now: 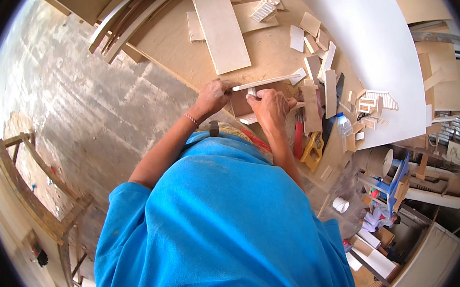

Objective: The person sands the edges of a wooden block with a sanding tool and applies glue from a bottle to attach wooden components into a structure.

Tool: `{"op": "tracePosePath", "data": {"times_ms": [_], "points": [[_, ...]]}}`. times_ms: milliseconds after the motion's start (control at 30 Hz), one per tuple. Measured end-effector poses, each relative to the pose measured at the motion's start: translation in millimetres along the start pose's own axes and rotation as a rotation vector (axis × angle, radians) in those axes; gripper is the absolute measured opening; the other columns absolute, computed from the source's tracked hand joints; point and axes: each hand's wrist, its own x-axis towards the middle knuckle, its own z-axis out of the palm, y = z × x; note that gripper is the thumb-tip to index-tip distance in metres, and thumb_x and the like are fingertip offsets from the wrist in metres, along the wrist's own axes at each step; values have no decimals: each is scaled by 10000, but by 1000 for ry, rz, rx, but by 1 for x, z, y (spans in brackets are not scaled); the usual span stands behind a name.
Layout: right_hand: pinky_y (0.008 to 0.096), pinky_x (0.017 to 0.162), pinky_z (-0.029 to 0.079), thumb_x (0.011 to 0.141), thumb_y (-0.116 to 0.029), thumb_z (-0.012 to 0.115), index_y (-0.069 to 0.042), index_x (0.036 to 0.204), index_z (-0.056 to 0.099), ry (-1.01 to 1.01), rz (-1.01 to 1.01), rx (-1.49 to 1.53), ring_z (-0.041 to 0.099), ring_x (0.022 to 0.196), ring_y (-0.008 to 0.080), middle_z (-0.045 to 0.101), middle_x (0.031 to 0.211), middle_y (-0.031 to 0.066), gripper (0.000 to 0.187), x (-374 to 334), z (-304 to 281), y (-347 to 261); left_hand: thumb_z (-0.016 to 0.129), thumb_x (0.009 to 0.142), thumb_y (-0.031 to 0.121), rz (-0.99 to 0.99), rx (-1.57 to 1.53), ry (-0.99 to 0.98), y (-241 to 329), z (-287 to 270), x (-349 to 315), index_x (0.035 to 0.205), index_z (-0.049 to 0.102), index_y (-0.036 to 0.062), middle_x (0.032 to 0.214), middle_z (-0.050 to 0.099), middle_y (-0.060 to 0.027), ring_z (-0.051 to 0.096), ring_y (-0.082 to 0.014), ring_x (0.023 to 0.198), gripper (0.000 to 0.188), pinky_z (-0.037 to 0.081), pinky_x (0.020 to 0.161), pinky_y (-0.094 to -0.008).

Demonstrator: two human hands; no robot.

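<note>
At the near edge of the workbench, my left hand [213, 96] is closed on the left end of a small wooden assembly. Its upper pale board [268, 81] lies crosswise, with a brown panel [241, 104] below it and a light strip [248, 119] nearest my body. My right hand [271, 107] is bent over the assembly's middle, thumb and fingers pinching a small pale wood piece [251, 92] just under the upper board. Part of the assembly is hidden behind my right hand.
A long pale board [220, 29] lies farther back on the workbench [172, 43]. To the right are loose wood blocks [313, 68], a yellow-handled saw [312, 151], red-handled pliers [298, 136] and a plastic bottle [344, 125]. Slatted wooden models [267, 5] stand around. Another person [376, 218] is at lower right.
</note>
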Motion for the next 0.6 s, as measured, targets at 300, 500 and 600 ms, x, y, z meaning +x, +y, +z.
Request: {"op": "tracePosePath", "data": {"times_ms": [300,500,600], "points": [[376,778,396,709,-370,660,-77,893,682,216,139,274,618,798,247,661,832,115,346,-6,-37,36,567,677,89,-71,-62,-62,2,-6,-1,1103,601,127,738,588,-176,579,-296,663,429,459,623,-370],[315,736,478,797,-296,609,33,959,630,411,327,615,641,825,246,653,857,177,367,-18,-33,91,579,717,79,-150,-195,-148,18,-22,-5,1150,565,90,760,617,-178,619,-224,688,434,475,632,-340],[282,712,473,803,-280,608,26,966,635,485,419,782,636,778,203,662,866,151,348,-24,-12,110,585,754,101,-131,-226,-116,0,-24,-8,1139,555,25,824,642,-141,622,-191,719,393,493,652,-318]]}}
